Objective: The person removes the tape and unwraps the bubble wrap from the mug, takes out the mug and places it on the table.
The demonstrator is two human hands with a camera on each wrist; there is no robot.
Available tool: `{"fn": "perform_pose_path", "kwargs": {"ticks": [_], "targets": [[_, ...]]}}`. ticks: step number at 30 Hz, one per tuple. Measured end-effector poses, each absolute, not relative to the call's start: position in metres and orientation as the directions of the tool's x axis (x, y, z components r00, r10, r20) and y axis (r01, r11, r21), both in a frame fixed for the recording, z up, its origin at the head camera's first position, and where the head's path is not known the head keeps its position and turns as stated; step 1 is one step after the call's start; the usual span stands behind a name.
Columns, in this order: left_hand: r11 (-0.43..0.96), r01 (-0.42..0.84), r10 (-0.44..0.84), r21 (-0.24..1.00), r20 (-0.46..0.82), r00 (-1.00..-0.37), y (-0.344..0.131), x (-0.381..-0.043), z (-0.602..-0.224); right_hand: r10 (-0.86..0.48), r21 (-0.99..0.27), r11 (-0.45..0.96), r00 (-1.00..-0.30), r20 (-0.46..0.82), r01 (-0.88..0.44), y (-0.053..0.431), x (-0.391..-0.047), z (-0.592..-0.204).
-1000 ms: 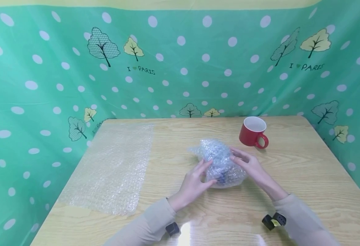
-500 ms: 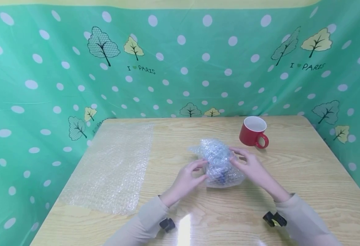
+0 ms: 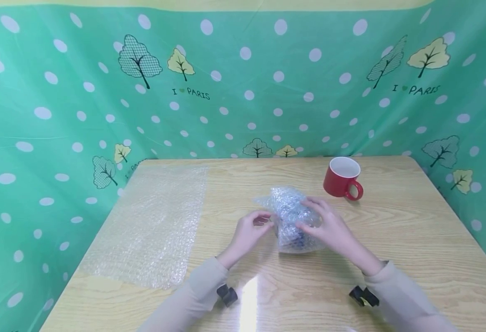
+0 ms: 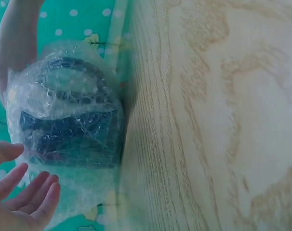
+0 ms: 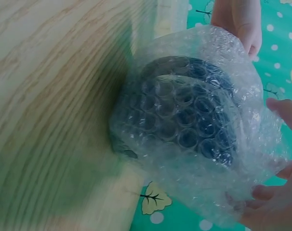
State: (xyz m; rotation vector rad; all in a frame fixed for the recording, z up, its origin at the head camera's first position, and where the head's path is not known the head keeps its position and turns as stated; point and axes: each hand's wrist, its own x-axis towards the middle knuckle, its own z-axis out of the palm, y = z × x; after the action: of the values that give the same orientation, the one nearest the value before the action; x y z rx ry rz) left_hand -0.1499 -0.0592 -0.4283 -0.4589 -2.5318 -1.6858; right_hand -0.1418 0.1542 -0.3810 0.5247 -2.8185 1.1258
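A bundle of bubble wrap stands on the table, with a dark blue item showing through. The item has a curved loop beside a squarish body, but its kind is blurred by the wrap. On the bundle's right side, my right hand holds the wrap, its thumb apart from its bent fingers. My left hand is at the bundle's left edge with fingers loosely bent and spread. Whether its fingertips touch the wrap, I cannot tell.
At the back right stands a red mug, white inside, its handle facing right. A flat sheet of bubble wrap covers the left part of the wooden table. A green dotted curtain hangs behind.
My left hand has drawn back leftward from the bundle's front and its fingers have come closer together. My right hand has shifted slightly left over the wrap. The bundle stays about in place.
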Motion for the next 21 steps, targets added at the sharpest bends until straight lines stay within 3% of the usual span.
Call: {"fn": "perform_pose_path", "kwargs": {"ticks": [6,15,21], "targets": [[0.313,0.205,0.196,0.927,0.148,-0.969,-0.057,-0.154,-0.428,-0.294,-0.685,0.643,-0.936,0.192,-0.343,0.158,-0.144,-0.389],[0.278,0.166,0.192,0.946,0.115,-0.975,-0.053,-0.143,-0.397,-0.296,-0.719,0.600,-0.932,0.208,-0.351,0.162,-0.147,-0.395],[0.268,0.133,0.192,0.954,0.083,-0.978,-0.052,-0.148,-0.403,-0.290,-0.723,0.598,-0.935,0.206,-0.345,0.162,-0.147,-0.395]]}}
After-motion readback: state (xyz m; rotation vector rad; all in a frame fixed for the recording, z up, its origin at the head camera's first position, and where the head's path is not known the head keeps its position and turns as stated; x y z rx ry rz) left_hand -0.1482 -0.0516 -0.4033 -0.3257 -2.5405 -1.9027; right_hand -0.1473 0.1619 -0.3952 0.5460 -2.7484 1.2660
